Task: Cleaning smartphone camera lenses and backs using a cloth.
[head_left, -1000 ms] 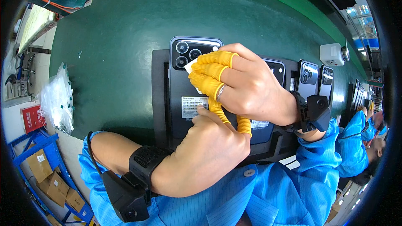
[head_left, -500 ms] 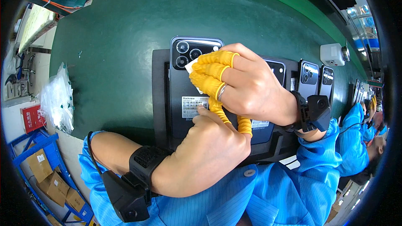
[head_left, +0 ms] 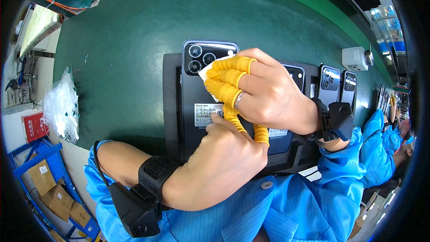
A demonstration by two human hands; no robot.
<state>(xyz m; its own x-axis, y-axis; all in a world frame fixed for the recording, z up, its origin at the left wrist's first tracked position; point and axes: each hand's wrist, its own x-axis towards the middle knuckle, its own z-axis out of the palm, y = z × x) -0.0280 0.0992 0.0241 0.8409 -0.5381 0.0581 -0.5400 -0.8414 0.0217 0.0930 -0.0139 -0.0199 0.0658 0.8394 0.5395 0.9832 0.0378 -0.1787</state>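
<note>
A black phone (head_left: 197, 85) lies back up on a black tray (head_left: 171, 103), its camera cluster at the far end and a white label near the middle. My right hand (head_left: 264, 94), with yellow finger cots, presses a small white wipe (head_left: 210, 68) against the phone beside the cameras. My left hand (head_left: 219, 163) rests on the phone's near end, its fingertip by the label. Both wrists wear black bands with small devices.
More black phones (head_left: 330, 85) lie in a row to the right on the green belt (head_left: 121, 40). A white box (head_left: 356, 58) sits at the right. A clear plastic bag (head_left: 60, 107) hangs at the left edge. Cardboard boxes (head_left: 49, 188) sit on a blue rack below. A person in blue works at far right.
</note>
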